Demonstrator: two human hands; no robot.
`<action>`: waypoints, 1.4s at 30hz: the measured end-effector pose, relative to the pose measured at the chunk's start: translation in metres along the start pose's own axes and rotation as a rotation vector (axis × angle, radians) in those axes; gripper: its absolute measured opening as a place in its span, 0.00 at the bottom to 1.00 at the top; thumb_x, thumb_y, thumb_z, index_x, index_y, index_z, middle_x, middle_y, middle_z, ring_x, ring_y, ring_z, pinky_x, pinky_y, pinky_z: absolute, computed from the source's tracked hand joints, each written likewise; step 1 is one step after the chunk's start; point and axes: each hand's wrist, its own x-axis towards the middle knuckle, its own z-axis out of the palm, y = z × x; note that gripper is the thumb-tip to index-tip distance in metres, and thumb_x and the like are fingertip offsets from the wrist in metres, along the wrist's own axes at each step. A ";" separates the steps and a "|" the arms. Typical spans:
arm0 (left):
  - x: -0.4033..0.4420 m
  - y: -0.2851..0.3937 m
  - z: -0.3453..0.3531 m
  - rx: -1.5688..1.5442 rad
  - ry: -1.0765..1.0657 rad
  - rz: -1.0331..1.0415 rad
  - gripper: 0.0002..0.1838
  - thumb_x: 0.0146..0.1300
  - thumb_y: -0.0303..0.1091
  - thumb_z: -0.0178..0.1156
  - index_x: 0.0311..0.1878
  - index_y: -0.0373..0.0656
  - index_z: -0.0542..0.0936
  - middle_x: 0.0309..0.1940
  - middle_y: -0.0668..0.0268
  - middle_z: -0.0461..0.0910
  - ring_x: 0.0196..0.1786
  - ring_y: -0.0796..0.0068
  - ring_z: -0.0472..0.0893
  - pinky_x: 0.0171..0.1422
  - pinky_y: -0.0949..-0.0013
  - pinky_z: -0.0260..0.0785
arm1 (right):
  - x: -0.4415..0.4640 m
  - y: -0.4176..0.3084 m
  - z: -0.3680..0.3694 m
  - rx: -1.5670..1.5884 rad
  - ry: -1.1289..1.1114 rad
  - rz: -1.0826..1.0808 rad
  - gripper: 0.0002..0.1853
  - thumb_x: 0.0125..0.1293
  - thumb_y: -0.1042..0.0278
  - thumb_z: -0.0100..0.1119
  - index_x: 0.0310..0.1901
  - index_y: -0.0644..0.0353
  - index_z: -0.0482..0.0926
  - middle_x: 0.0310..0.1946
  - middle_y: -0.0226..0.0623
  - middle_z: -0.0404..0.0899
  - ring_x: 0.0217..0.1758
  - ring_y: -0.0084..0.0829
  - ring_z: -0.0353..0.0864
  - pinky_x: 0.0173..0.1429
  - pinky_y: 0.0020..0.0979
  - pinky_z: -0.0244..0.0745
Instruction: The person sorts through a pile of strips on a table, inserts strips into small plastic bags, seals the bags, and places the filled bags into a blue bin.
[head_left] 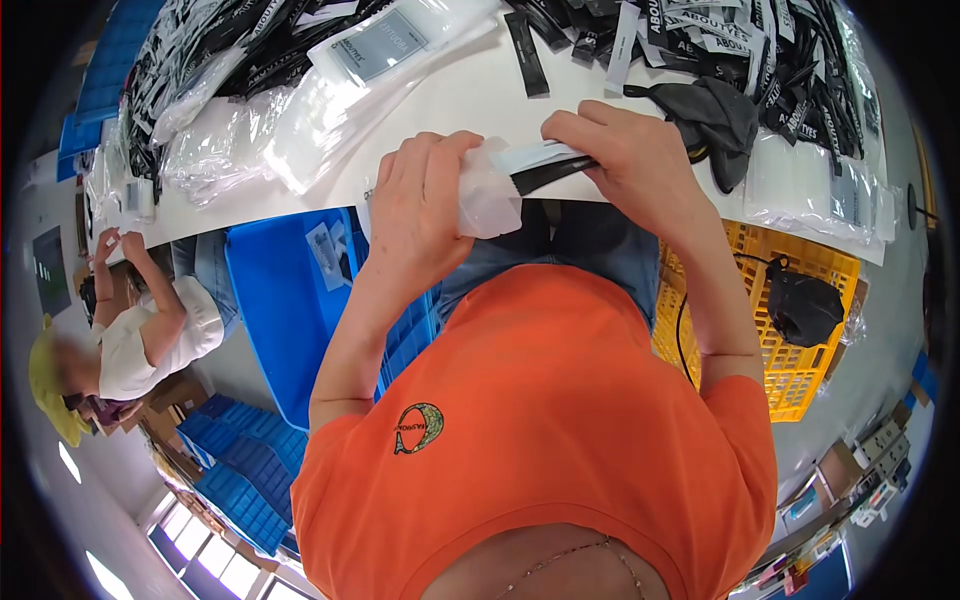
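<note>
My left hand (422,205) is closed on a small translucent plastic bag (490,200) at the table's near edge. Between my right thumb and fingers, a flat strip packet (548,172), black on one side and white on the other, is pinched. The packet's left end meets the bag's right side; whether it is inside the bag I cannot tell. My right hand (625,150) is closed, with a dark grey cloth (715,125) lying just to its right. Beyond the hands, a single black packet (526,55) lies on the white table (470,95).
Piles of black and white packets (800,60) and clear plastic bags (350,90) cover the table's far side. Below its edge stand a blue bin (285,330) and a yellow crate (800,385). A co-worker (150,330) is at the left.
</note>
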 end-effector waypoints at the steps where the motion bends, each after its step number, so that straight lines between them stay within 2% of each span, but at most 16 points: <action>1: 0.000 0.001 0.002 0.011 0.022 0.026 0.35 0.45 0.22 0.75 0.60 0.42 0.75 0.43 0.57 0.77 0.47 0.50 0.78 0.50 0.58 0.71 | 0.002 0.000 0.002 -0.072 -0.007 0.008 0.12 0.60 0.71 0.67 0.45 0.49 0.78 0.32 0.34 0.79 0.37 0.42 0.86 0.33 0.42 0.77; 5: -0.003 0.004 0.010 0.078 0.058 -0.019 0.38 0.42 0.21 0.75 0.62 0.41 0.74 0.45 0.57 0.77 0.48 0.52 0.78 0.54 0.56 0.68 | 0.010 -0.003 0.002 -0.229 -0.019 0.020 0.07 0.64 0.68 0.64 0.43 0.49 0.78 0.31 0.35 0.80 0.35 0.42 0.86 0.31 0.43 0.76; 7: -0.007 0.001 0.016 0.016 0.110 -0.122 0.41 0.38 0.20 0.74 0.62 0.41 0.75 0.46 0.57 0.76 0.51 0.53 0.78 0.55 0.57 0.66 | 0.008 0.002 -0.001 -0.094 0.031 -0.007 0.06 0.65 0.68 0.63 0.42 0.50 0.78 0.30 0.35 0.81 0.34 0.42 0.87 0.30 0.43 0.76; 14: -0.006 0.002 0.028 0.210 0.183 0.030 0.43 0.42 0.24 0.76 0.66 0.39 0.72 0.52 0.56 0.76 0.54 0.50 0.76 0.60 0.52 0.64 | -0.001 -0.012 0.014 -0.119 -0.136 0.067 0.05 0.64 0.70 0.61 0.40 0.55 0.78 0.28 0.38 0.80 0.32 0.51 0.86 0.31 0.46 0.78; 15: -0.007 0.002 0.030 0.218 0.147 0.045 0.45 0.42 0.25 0.78 0.68 0.40 0.71 0.53 0.55 0.76 0.55 0.49 0.75 0.61 0.52 0.64 | 0.001 -0.020 0.010 -0.130 -0.192 0.103 0.09 0.63 0.75 0.60 0.46 0.57 0.78 0.34 0.42 0.79 0.37 0.52 0.86 0.35 0.45 0.79; 18: -0.010 0.005 0.042 0.153 0.143 0.031 0.48 0.42 0.27 0.80 0.70 0.40 0.69 0.55 0.52 0.74 0.57 0.48 0.74 0.62 0.52 0.64 | 0.006 -0.033 0.010 0.325 0.047 -0.036 0.19 0.61 0.80 0.60 0.54 0.57 0.76 0.41 0.43 0.75 0.44 0.46 0.86 0.42 0.43 0.81; 19: -0.010 0.006 0.044 0.119 0.161 0.013 0.48 0.42 0.28 0.80 0.71 0.40 0.69 0.56 0.52 0.74 0.57 0.48 0.74 0.63 0.52 0.64 | 0.006 -0.033 0.001 0.605 -0.002 -0.057 0.26 0.59 0.82 0.61 0.61 0.58 0.73 0.49 0.43 0.73 0.48 0.41 0.83 0.49 0.40 0.80; 22: -0.007 0.006 0.037 0.118 0.182 -0.052 0.50 0.43 0.30 0.82 0.71 0.40 0.68 0.57 0.51 0.73 0.58 0.48 0.73 0.62 0.52 0.64 | -0.001 -0.013 0.000 0.909 0.138 0.059 0.30 0.58 0.84 0.60 0.64 0.56 0.72 0.53 0.37 0.74 0.49 0.31 0.77 0.47 0.31 0.75; 23: -0.006 0.006 0.038 0.131 0.189 -0.058 0.50 0.44 0.31 0.82 0.72 0.39 0.67 0.57 0.51 0.73 0.57 0.48 0.73 0.62 0.52 0.64 | -0.004 -0.011 -0.004 0.835 0.140 0.090 0.23 0.61 0.73 0.68 0.58 0.58 0.75 0.50 0.40 0.78 0.46 0.39 0.80 0.51 0.35 0.77; 26: -0.001 0.014 0.046 0.085 0.215 -0.040 0.50 0.44 0.32 0.82 0.72 0.39 0.67 0.56 0.51 0.73 0.59 0.48 0.72 0.66 0.50 0.63 | -0.010 -0.027 0.012 0.730 0.077 -0.004 0.20 0.60 0.69 0.71 0.54 0.60 0.78 0.50 0.38 0.79 0.46 0.35 0.82 0.48 0.34 0.79; 28: 0.008 0.026 0.037 -0.095 0.172 -0.101 0.45 0.50 0.32 0.80 0.71 0.38 0.69 0.56 0.54 0.75 0.57 0.54 0.74 0.65 0.54 0.66 | -0.015 -0.024 0.023 0.685 0.152 0.047 0.16 0.61 0.73 0.70 0.50 0.62 0.81 0.46 0.36 0.83 0.40 0.33 0.84 0.43 0.32 0.80; 32: 0.009 0.001 0.037 -0.872 0.086 -0.426 0.31 0.60 0.32 0.75 0.65 0.36 0.75 0.50 0.60 0.83 0.48 0.68 0.81 0.57 0.64 0.73 | -0.014 -0.007 0.016 0.859 0.122 0.204 0.13 0.64 0.79 0.67 0.51 0.63 0.83 0.40 0.37 0.87 0.36 0.29 0.86 0.43 0.29 0.81; 33: 0.013 0.003 0.038 -1.005 0.180 -0.536 0.14 0.70 0.28 0.67 0.56 0.36 0.81 0.42 0.66 0.86 0.40 0.81 0.81 0.46 0.77 0.73 | -0.013 -0.008 0.015 0.927 0.074 0.229 0.13 0.65 0.78 0.67 0.52 0.63 0.83 0.40 0.38 0.88 0.37 0.28 0.87 0.43 0.29 0.81; 35: 0.012 -0.005 0.039 -0.970 0.128 -0.541 0.09 0.71 0.26 0.65 0.52 0.36 0.82 0.40 0.67 0.85 0.39 0.83 0.80 0.45 0.78 0.72 | -0.011 -0.010 0.005 0.894 -0.093 0.209 0.13 0.74 0.70 0.62 0.56 0.62 0.83 0.36 0.33 0.87 0.40 0.20 0.85 0.44 0.24 0.78; 39: 0.012 -0.002 0.045 -0.916 0.159 -0.544 0.06 0.71 0.26 0.65 0.49 0.37 0.83 0.37 0.69 0.85 0.36 0.86 0.78 0.41 0.78 0.71 | -0.007 0.003 0.010 0.882 -0.109 0.189 0.16 0.80 0.57 0.55 0.58 0.58 0.81 0.37 0.42 0.88 0.43 0.34 0.88 0.48 0.30 0.77; 42: 0.010 -0.001 0.050 -0.911 0.191 -0.556 0.06 0.72 0.26 0.65 0.49 0.37 0.82 0.37 0.69 0.84 0.36 0.86 0.78 0.41 0.79 0.70 | -0.006 0.002 0.010 0.864 -0.248 0.201 0.16 0.80 0.57 0.56 0.59 0.57 0.80 0.38 0.38 0.89 0.43 0.32 0.87 0.48 0.30 0.77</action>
